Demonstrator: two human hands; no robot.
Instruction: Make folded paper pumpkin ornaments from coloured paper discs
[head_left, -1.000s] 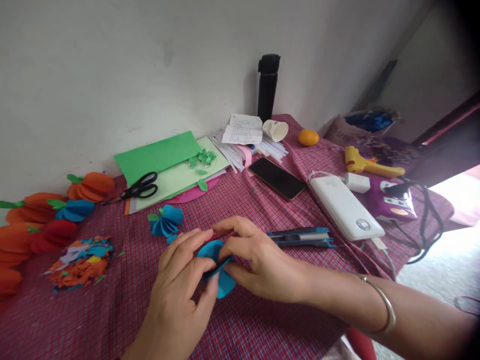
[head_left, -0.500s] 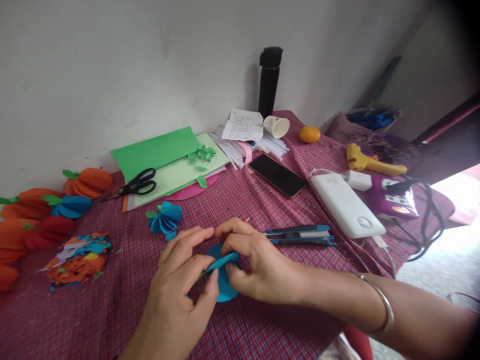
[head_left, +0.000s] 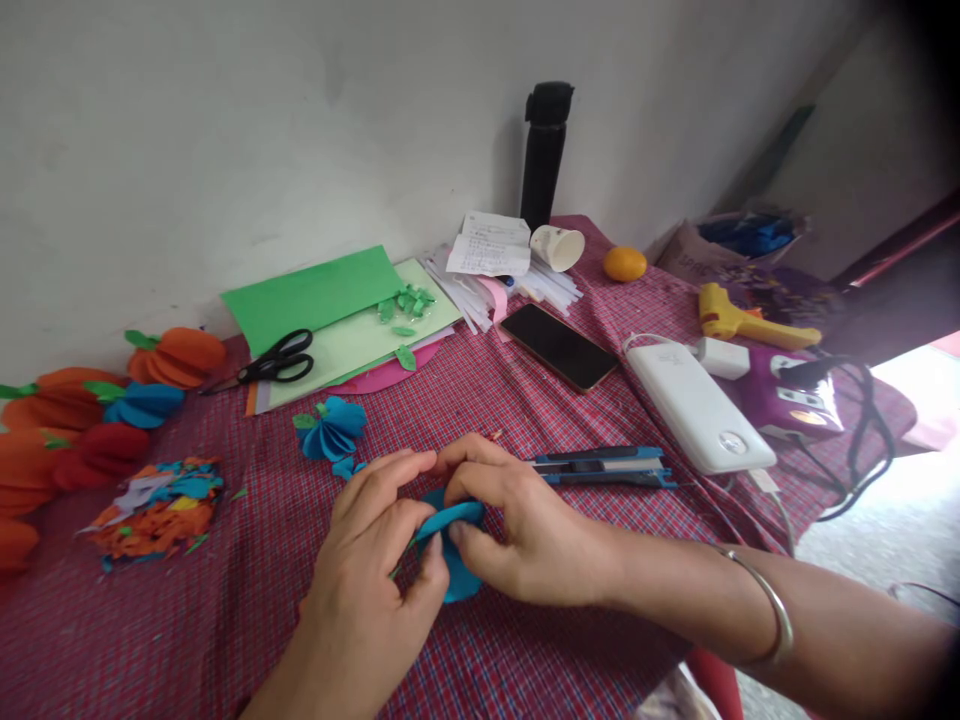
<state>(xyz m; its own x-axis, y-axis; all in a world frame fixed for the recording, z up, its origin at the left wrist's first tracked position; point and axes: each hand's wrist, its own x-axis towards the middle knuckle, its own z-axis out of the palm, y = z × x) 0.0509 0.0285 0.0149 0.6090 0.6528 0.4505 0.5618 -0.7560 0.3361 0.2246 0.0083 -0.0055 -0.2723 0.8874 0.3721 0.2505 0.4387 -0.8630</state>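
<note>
Between my two hands is a blue paper piece (head_left: 463, 577) with rounded edges, partly folded, low over the checked cloth. My left hand (head_left: 375, 570) pinches its folded upper edge from the left with thumb and fingers. From the right, my right hand (head_left: 517, 530) grips the same edge, its thumb against the fold. Fingers hide part of the paper. Just beyond my left hand stands a blue paper pumpkin (head_left: 331, 430) with a green leaf, and small blue scraps (head_left: 346, 467) lie by it. A stapler-like blue and grey tool (head_left: 607, 468) lies beyond my right wrist.
Orange paper pumpkins (head_left: 176, 357) and a heap of paper scraps (head_left: 157, 515) are at left. Black scissors (head_left: 274, 362) rest on green sheets (head_left: 315, 300). A phone (head_left: 559, 347), power bank (head_left: 697, 408), yellow glue gun (head_left: 757, 322), paper cup (head_left: 557, 247) and black bottle (head_left: 545, 160) stand farther back.
The folded blue edge bends into more of a curve between my fingers. Both hands keep their grip, and the view has shifted slightly.
</note>
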